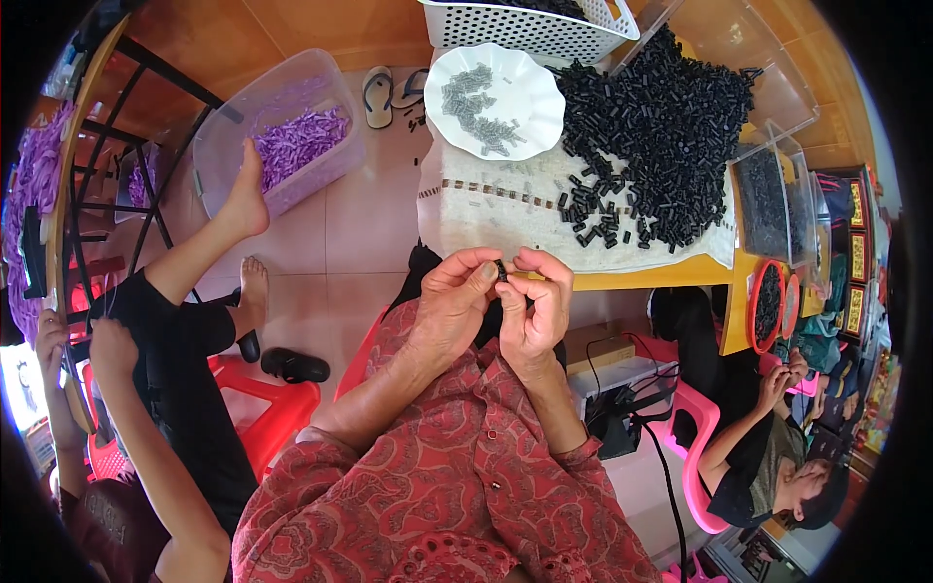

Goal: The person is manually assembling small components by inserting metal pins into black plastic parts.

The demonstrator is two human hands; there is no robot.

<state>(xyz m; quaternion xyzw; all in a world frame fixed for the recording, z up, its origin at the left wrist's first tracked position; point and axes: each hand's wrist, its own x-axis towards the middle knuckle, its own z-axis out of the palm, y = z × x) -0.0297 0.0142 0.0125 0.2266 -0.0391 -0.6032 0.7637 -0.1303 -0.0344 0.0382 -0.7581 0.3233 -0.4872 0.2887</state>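
Between the fingertips of both hands is a small black plastic piece (501, 271), held in front of my chest. My left hand (454, 299) pinches it from one side with thumb and forefinger. From the other side, my right hand (534, 309) grips it too, fingers curled. Just beyond, on a cloth-covered table, a wide heap of similar black pieces (661, 136) spreads out. Left of the heap stands a white scalloped plate (536, 138) holding many small clear pieces (476, 107). Exactly what part the held piece is, I cannot make out.
A white perforated basket (530, 29) stands behind the plate. Clear bins (773, 199) and a red-rimmed bowl (767, 303) of dark pieces line the right. On the floor at left is a tub (209, 160) of purple pieces. People sit on both sides; one person's foot (251, 194) rests at the tub.
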